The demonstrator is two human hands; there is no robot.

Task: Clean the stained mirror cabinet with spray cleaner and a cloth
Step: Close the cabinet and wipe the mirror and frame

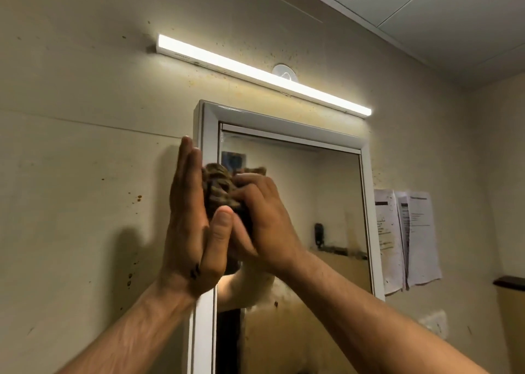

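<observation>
The mirror cabinet (284, 121) has a white frame and hangs on the beige wall; brown stains show low on its glass. A bunched dark brown cloth (217, 187) sits between my two hands in front of the mirror's upper left part. My left hand (191, 223) stands upright with straight fingers, its palm against the cloth and its thumb touching it. My right hand (261, 217) curls its fingers round the cloth from the right. No spray bottle is in view.
A lit tube lamp (264, 74) runs above the cabinet. Two spotted paper sheets (406, 240) hang on the wall to the right of the mirror. A dark shelf edge (510, 283) juts out at far right. The wall is speckled with brown spots.
</observation>
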